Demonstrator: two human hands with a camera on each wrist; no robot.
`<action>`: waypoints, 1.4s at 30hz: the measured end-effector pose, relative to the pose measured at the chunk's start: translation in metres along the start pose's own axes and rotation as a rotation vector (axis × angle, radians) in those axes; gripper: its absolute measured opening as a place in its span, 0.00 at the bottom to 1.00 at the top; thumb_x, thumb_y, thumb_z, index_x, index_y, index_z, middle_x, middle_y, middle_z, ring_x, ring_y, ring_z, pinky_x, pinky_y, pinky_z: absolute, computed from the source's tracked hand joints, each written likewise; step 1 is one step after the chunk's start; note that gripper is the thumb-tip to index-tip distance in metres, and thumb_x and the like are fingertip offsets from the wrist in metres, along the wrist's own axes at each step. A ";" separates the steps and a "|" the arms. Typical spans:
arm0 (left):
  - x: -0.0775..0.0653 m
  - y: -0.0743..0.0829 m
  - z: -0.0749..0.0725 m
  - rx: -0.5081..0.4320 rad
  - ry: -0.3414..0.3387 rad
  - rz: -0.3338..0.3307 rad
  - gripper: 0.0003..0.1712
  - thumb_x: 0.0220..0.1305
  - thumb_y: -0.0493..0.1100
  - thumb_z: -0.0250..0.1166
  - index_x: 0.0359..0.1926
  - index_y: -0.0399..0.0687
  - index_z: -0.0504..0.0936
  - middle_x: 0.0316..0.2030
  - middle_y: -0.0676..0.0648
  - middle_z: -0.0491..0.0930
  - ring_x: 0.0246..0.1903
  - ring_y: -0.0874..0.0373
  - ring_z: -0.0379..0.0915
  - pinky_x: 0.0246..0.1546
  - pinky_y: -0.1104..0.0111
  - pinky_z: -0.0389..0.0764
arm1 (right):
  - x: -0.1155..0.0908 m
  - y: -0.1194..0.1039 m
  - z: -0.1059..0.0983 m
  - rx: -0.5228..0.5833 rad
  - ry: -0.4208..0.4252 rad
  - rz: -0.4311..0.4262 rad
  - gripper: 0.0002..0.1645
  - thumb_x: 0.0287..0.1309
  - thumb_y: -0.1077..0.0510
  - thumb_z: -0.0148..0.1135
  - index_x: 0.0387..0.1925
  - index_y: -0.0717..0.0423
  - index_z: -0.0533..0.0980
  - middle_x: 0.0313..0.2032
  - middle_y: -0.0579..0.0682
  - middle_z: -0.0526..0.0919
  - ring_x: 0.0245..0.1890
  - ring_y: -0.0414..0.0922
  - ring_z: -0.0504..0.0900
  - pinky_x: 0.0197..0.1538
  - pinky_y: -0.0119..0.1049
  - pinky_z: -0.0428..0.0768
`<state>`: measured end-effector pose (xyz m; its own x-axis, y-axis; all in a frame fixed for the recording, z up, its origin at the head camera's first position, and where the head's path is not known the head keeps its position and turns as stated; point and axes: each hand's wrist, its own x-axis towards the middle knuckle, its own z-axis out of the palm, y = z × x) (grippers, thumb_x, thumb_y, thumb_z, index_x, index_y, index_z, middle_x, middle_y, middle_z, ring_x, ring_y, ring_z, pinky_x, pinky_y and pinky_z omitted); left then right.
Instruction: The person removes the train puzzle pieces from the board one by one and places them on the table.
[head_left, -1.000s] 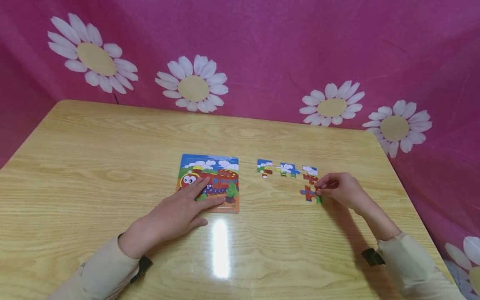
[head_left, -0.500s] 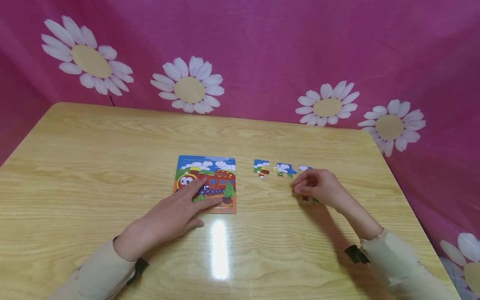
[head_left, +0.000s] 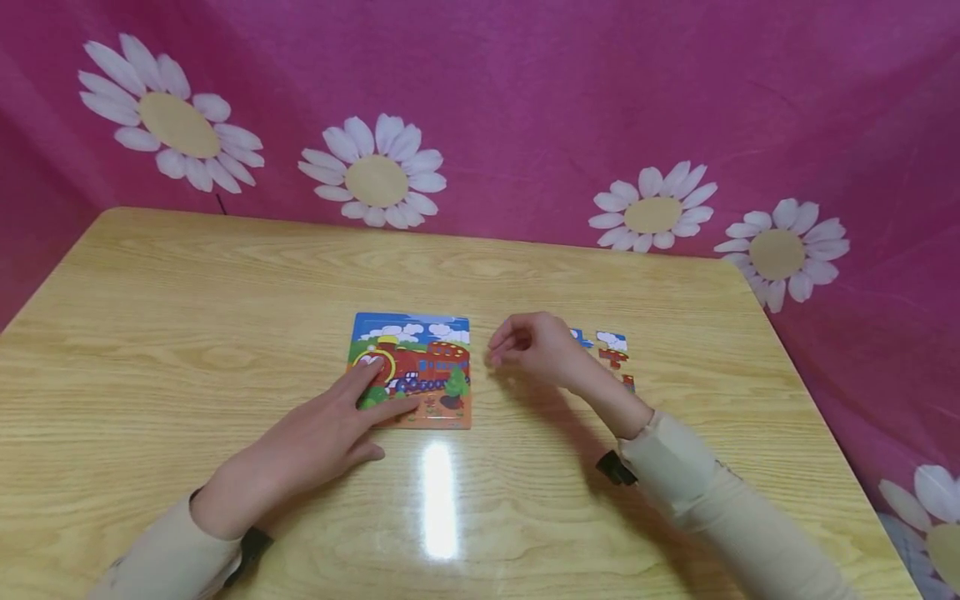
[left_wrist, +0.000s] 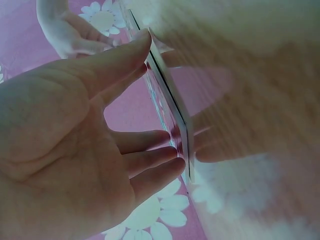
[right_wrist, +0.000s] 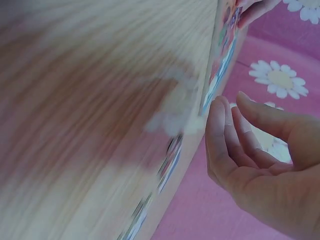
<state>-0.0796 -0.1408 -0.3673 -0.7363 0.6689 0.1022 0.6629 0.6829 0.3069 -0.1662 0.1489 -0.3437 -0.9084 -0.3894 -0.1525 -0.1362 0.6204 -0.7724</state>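
On the table lies a square jigsaw puzzle [head_left: 442, 367] with a red cartoon train, blue sky and white clouds. My left hand [head_left: 307, 442] rests its fingertips on its left and lower part, fingers spread. In the left wrist view, the left hand [left_wrist: 75, 135] has its thumb tip by the puzzle's edge [left_wrist: 170, 100]. Just right of the puzzle is my right hand [head_left: 543, 350], fingers loosely bent. The right wrist view shows nothing between this hand's [right_wrist: 260, 155] thumb and fingers. Beyond it are loose puzzle pieces, one with clouds [head_left: 612, 342]; others are partly hidden by the hand and wrist.
The wooden table [head_left: 262, 283] is lit by a bright reflection in front of the puzzle. A pink cloth [head_left: 510, 108] with large white daisies hangs along the back edge. One red piece [head_left: 628, 382] shows past the right wrist.
My right hand has moved left from the loose pieces to beside the puzzle. The left hand has slid slightly left and down, uncovering more of the train.
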 end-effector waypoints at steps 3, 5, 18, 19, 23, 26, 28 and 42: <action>-0.004 0.000 0.000 0.026 0.006 0.012 0.36 0.61 0.47 0.71 0.69 0.60 0.71 0.66 0.32 0.60 0.63 0.40 0.62 0.46 0.54 0.81 | 0.011 -0.008 0.010 0.014 -0.019 -0.002 0.03 0.58 0.71 0.65 0.35 0.64 0.81 0.30 0.51 0.85 0.34 0.45 0.84 0.36 0.32 0.79; -0.005 0.000 0.000 0.024 -0.001 0.000 0.36 0.61 0.48 0.71 0.70 0.60 0.70 0.67 0.31 0.58 0.64 0.39 0.62 0.47 0.53 0.80 | 0.018 -0.012 0.015 0.017 -0.025 -0.008 0.03 0.57 0.70 0.66 0.35 0.64 0.81 0.30 0.52 0.85 0.33 0.44 0.84 0.36 0.32 0.79; -0.006 0.000 0.001 0.003 -0.028 -0.035 0.33 0.62 0.48 0.70 0.68 0.59 0.73 0.69 0.29 0.58 0.68 0.36 0.56 0.44 0.50 0.81 | 0.050 -0.034 0.044 -0.061 -0.064 -0.010 0.07 0.59 0.64 0.68 0.39 0.63 0.82 0.32 0.51 0.85 0.34 0.42 0.83 0.41 0.32 0.79; -0.006 0.000 0.001 0.001 -0.035 -0.039 0.32 0.62 0.48 0.69 0.68 0.59 0.73 0.69 0.29 0.58 0.68 0.35 0.55 0.44 0.49 0.81 | 0.051 -0.035 0.046 -0.067 -0.065 -0.004 0.07 0.59 0.64 0.68 0.39 0.62 0.82 0.32 0.51 0.85 0.33 0.42 0.82 0.40 0.31 0.79; -0.006 0.000 0.001 -0.007 -0.044 -0.052 0.32 0.63 0.48 0.69 0.67 0.59 0.73 0.70 0.29 0.57 0.69 0.35 0.54 0.42 0.48 0.81 | 0.055 -0.036 0.049 -0.070 -0.072 0.023 0.07 0.60 0.63 0.68 0.40 0.62 0.83 0.31 0.50 0.84 0.31 0.41 0.80 0.37 0.30 0.78; -0.007 0.000 0.000 -0.009 -0.043 -0.051 0.31 0.62 0.48 0.69 0.67 0.58 0.74 0.69 0.28 0.58 0.69 0.35 0.54 0.41 0.48 0.82 | 0.057 -0.036 0.051 -0.058 -0.076 0.039 0.08 0.60 0.64 0.67 0.41 0.62 0.83 0.30 0.50 0.84 0.30 0.41 0.79 0.35 0.30 0.78; -0.007 0.000 0.000 -0.009 -0.046 -0.050 0.31 0.63 0.48 0.69 0.67 0.58 0.74 0.69 0.28 0.58 0.69 0.35 0.54 0.42 0.48 0.81 | 0.057 -0.036 0.051 -0.055 -0.074 0.040 0.08 0.59 0.64 0.67 0.41 0.62 0.83 0.31 0.50 0.84 0.30 0.40 0.79 0.35 0.30 0.77; -0.007 0.000 0.000 0.001 -0.057 -0.051 0.31 0.63 0.48 0.68 0.67 0.58 0.74 0.70 0.29 0.57 0.69 0.34 0.53 0.46 0.47 0.79 | 0.053 -0.051 0.058 -0.026 -0.056 -0.023 0.07 0.56 0.65 0.70 0.37 0.62 0.82 0.29 0.51 0.83 0.28 0.42 0.81 0.33 0.30 0.79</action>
<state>-0.0746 -0.1458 -0.3679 -0.7604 0.6486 0.0326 0.6247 0.7168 0.3098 -0.1847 0.0571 -0.3482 -0.8813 -0.4410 -0.1699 -0.1676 0.6279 -0.7600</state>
